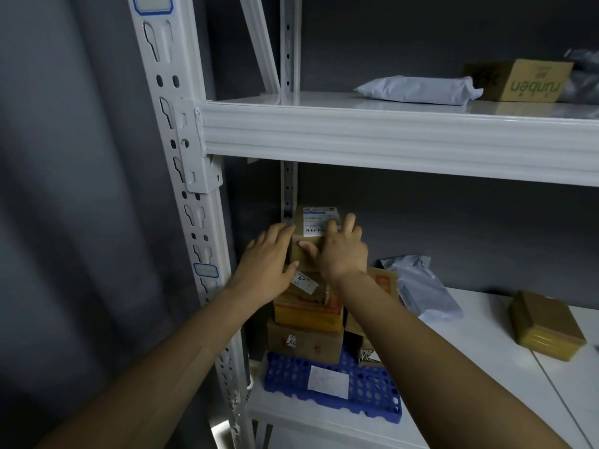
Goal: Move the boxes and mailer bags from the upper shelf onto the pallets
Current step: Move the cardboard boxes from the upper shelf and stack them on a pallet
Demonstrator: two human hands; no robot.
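Grey wall behind white shelving. I steady the small box (pixel 312 234) atop the stack (pixel 308 315) on the blue pallet (pixel 372 393), left hand (pixel 269 257) flat against its side and right hand (pixel 343 251) curled over its top, probably to square it. A mailer bag (pixel 418 89) and a carton (pixel 525 81) sit on the upper shelf (pixel 356 131).

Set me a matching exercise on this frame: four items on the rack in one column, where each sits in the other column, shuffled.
Things:
1. labelled box
2. white mailer bag
3. blue pallet
4. green-printed box

Places:
A. under the stack of boxes
B. top of the stack
C. upper shelf, right of the bag
D. upper shelf, left of the carton

Pairs: 1-B, 2-D, 3-A, 4-C
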